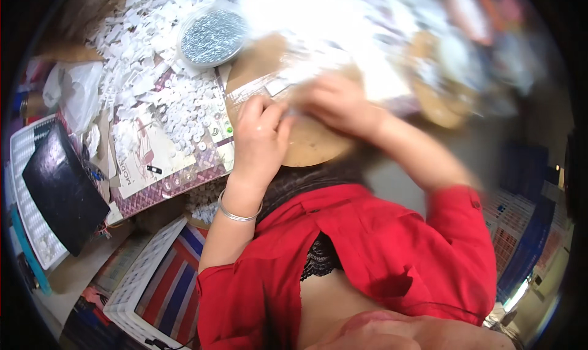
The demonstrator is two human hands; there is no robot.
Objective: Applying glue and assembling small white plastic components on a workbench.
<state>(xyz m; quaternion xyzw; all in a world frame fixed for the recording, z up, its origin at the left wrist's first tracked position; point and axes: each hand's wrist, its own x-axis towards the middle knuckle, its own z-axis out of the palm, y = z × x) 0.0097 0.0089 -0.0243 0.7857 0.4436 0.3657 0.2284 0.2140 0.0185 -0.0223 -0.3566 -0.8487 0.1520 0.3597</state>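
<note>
My left hand [263, 129], with a silver bangle at the wrist, has its fingers curled in above a round brown board [315, 148]. What they pinch, if anything, is too small to make out. Close beside it on the right, my right hand [337, 105] hovers over the same board, its fingers smeared by motion. White strip-like pieces [254, 88] lie on the board just beyond my left fingertips. A small pale rectangular piece [277, 87] sits between the two hands.
Left of the board stands a round tub [197, 69] of small shiny metal pins [212, 37]. Heaps of flat white pieces [138, 62] and small white discs [184, 114] cover the table's left. White baskets [46, 252] stand at lower left. The far right is blurred.
</note>
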